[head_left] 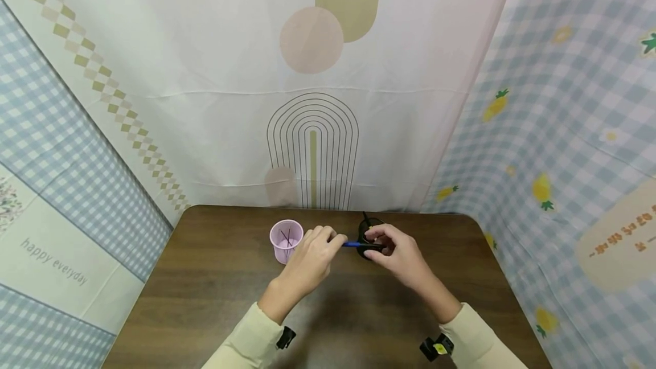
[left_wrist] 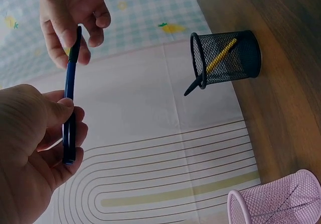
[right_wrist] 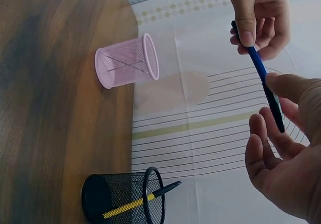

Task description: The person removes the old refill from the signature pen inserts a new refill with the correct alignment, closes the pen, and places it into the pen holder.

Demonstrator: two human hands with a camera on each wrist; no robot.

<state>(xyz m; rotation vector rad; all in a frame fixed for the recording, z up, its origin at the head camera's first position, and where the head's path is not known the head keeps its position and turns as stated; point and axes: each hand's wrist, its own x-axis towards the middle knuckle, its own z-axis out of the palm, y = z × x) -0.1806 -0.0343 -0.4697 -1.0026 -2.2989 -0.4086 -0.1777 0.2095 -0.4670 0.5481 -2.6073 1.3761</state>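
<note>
A blue pen (left_wrist: pixel 70 93) with a dark tapered end is held between both hands above the table. The left hand (head_left: pixel 315 252) pinches its blue barrel between thumb and fingers. At the dark end, the right hand (head_left: pixel 402 255) has its thumb on the pen, with fingers behind it. Below the right hand stands a black mesh pen cup (left_wrist: pixel 225 58), partly hidden in the head view. A yellow-and-black pen (right_wrist: pixel 128 206) leans inside that cup, its dark end above the rim. A pink mesh pen cup (head_left: pixel 287 241) stands beside the left hand with thin dark sticks in it.
Both cups stand near the back of the brown wooden table (head_left: pixel 205 278). Behind the table hangs a pale printed curtain (head_left: pixel 220 147). Blue checked cloth (head_left: pixel 553 130) hangs at the sides.
</note>
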